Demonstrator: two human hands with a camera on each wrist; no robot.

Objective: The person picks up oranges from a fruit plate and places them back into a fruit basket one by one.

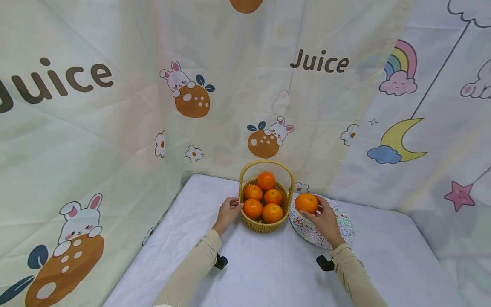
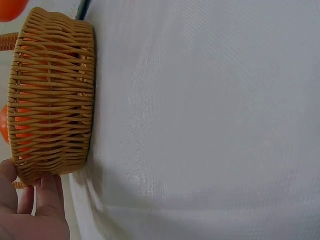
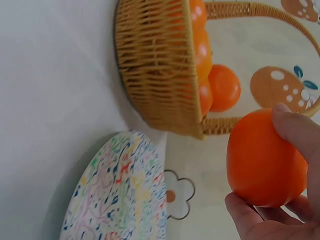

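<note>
A wicker basket [image 1: 262, 226] with a tall handle stands on the table and holds several oranges [image 1: 272, 213]. At its left side my left hand [image 1: 229, 211] grips the rim; in the left wrist view the thumb and fingers [image 2: 48, 196] lie against the basket's edge. My right hand [image 1: 325, 218] holds one orange [image 1: 306, 204] between thumb and fingers. That orange [image 3: 266, 159] is up in the air, to the right of the basket and over a speckled multicoloured plate [image 1: 342, 219]. Part of the plate is hidden under the right hand and the orange.
A white cloth covers the table [image 1: 264, 273]. Behind it hangs a printed curtain [image 1: 230, 132] with rabbits and oranges, close to the basket's back. Another printed curtain [image 1: 433, 187] borders the right side. A black wrist mount [image 1: 325, 263] shows under the right forearm.
</note>
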